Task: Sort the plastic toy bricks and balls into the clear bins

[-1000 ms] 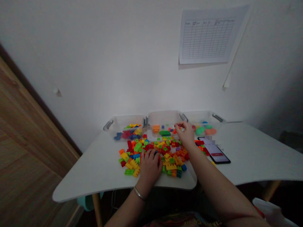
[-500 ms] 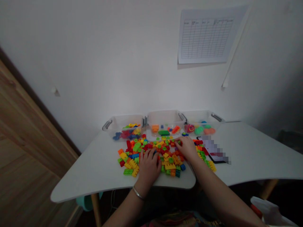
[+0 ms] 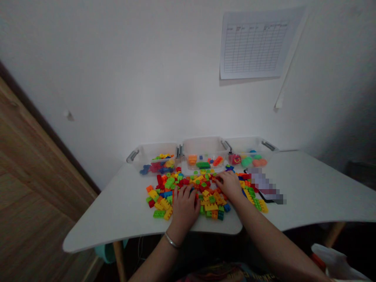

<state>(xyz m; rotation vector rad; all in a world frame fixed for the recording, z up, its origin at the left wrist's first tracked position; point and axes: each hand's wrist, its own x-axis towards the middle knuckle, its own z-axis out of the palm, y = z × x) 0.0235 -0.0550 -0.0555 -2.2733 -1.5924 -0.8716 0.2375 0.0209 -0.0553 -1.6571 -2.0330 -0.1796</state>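
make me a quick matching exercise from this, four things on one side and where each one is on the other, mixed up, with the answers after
Things
1. left hand
2. silver-coloured bracelet
3. middle bin
4. printed sheet

Places
A. around the left wrist
B. on the wall
C. on the brick pile
D. between two other bins

Right pairs: 1-C, 2-A, 3-D, 4-B

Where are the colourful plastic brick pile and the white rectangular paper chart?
Colourful plastic brick pile [image 3: 205, 187]: head view, around its middle.
White rectangular paper chart [image 3: 252, 47]: head view, middle of its grid.
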